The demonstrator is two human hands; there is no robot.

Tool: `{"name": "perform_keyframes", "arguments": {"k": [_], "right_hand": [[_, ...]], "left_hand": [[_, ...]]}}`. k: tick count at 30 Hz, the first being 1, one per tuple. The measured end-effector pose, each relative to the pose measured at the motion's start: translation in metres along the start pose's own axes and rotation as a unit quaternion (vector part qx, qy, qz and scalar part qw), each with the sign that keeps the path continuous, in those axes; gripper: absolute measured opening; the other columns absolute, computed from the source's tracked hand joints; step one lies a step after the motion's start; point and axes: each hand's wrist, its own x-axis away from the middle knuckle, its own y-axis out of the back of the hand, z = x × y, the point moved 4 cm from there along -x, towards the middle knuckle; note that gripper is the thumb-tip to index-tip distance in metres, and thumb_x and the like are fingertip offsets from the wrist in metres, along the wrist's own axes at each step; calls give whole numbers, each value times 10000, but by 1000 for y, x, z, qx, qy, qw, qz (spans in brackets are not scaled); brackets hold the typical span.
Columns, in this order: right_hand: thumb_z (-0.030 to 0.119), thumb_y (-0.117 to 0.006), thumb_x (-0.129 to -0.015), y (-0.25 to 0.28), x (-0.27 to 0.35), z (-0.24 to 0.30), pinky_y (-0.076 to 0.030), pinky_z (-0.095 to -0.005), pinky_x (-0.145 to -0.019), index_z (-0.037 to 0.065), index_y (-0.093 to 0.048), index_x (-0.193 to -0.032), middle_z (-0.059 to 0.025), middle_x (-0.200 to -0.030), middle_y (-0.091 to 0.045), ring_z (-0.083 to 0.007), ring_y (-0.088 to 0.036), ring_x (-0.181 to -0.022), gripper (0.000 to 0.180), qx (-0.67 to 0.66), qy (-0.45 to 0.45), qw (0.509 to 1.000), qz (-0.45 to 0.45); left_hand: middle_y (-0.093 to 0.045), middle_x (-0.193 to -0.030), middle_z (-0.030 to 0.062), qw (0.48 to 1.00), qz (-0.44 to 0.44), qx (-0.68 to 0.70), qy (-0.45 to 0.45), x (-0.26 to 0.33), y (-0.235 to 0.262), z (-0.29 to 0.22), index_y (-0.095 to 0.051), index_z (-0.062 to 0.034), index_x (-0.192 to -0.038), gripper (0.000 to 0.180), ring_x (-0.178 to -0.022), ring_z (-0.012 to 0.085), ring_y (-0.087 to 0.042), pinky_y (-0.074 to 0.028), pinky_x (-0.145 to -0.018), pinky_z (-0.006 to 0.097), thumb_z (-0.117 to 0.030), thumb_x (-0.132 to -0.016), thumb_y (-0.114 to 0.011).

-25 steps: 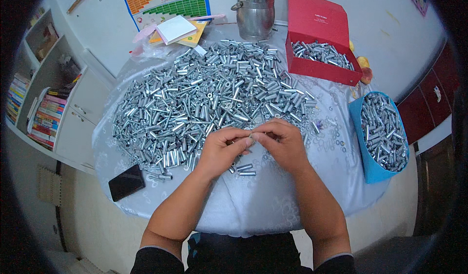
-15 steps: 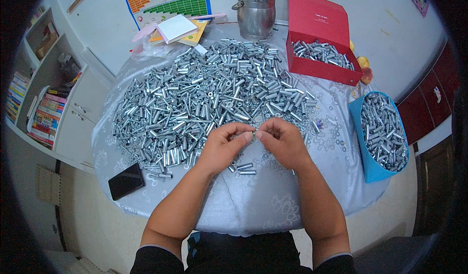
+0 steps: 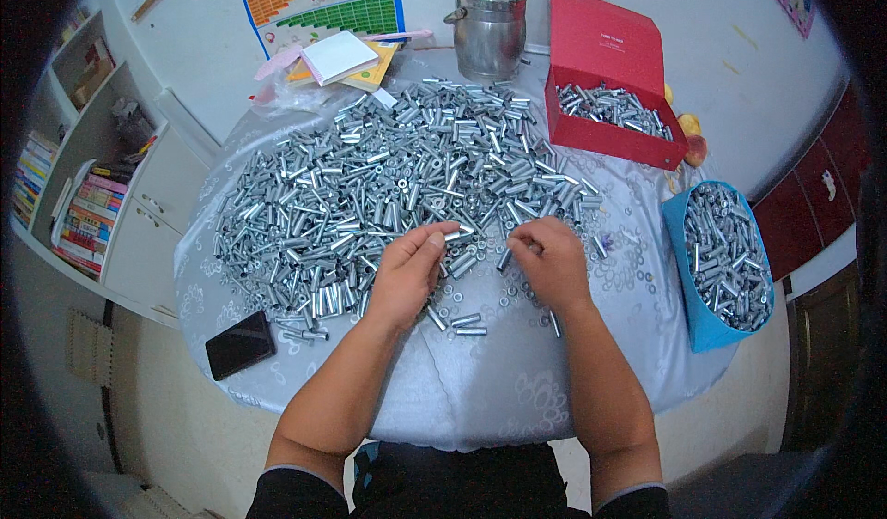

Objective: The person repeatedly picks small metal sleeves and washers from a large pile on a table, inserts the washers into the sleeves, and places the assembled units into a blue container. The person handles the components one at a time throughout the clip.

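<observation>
A broad heap of shiny metal tubes (image 3: pixel 370 177) covers much of the table, with small nuts or rings mixed in. At its near edge, my left hand (image 3: pixel 405 277) is closed, thumb against fingers, on what looks like a short metal tube (image 3: pixel 453 236). To the right, my right hand (image 3: pixel 554 262) is curled with its fingertips pinched together. Whatever those fingertips hold is hidden. A dark-ended tube (image 3: pixel 504 259) shows just beside them. Between the hands and my body lie a few loose tubes (image 3: pixel 468 320) and several small rings (image 3: pixel 453 294).
A blue fabric bin (image 3: pixel 693 306) full of tubes stands at the right. Behind it sits an open red box (image 3: pixel 614 140), part filled with tubes. A metal pot (image 3: pixel 490 34), books (image 3: pixel 340 57) and a plastic bag are at the back. A black phone (image 3: pixel 240 345) lies front left.
My hands were together, fingertips meeting over a small part. They have moved apart, the left a little to the left and the right a little to the right.
</observation>
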Motion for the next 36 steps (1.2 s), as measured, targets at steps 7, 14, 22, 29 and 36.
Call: {"name": "perform_keyframes", "arguments": {"k": [7, 14, 22, 29, 36], "right_hand": [[98, -690, -743, -13, -1, 0, -476, -405, -727, 62, -696, -820, -104, -808, -619, -292, -584, -786, 86, 94, 73, 993, -22], [127, -669, -758, -27, -5, 1, -488, -423, -711, 73, -692, -845, -118, -814, -611, -306, -588, -792, 105, 134, 74, 988, -20], [154, -663, -781, -36, -17, 6, -493, -438, -730, 77, -651, -919, -139, -878, -613, -329, -603, -839, 159, 196, -10, 980, 46], [108, -680, -767, -30, -13, -2, -495, -422, -743, 57, -642, -897, -141, -890, -611, -322, -612, -833, 145, 63, -68, 989, 117], [90, -664, -825, -16, -2, -5, -487, -295, -644, 7, -633, -897, -68, -786, -632, -158, -609, -706, 114, -201, -215, 946, 137]], "left_hand": [[-600, -728, 7, 998, -22, -4, -59, 0, 1, 3, -601, -34, -1037, 164, -450, 20, -371, -256, -400, 181, -161, -935, -584], [-620, -704, 31, 997, -49, -6, -52, -2, 4, 3, -588, -38, -916, 120, -429, 27, -382, -257, -378, 191, -154, -916, -615], [-629, -692, 25, 997, -61, -2, -48, -5, 8, 7, -603, -43, -895, 118, -470, 23, -406, -281, -427, 188, -158, -909, -628], [-661, -727, 50, 998, -54, 5, -41, -4, 6, 6, -617, -38, -931, 134, -440, 26, -399, -279, -397, 187, -171, -916, -617], [-681, -788, 93, 999, -44, 25, -20, -4, 6, 8, -621, -14, -994, 179, -412, 49, -403, -284, -361, 202, -180, -930, -596]]}}
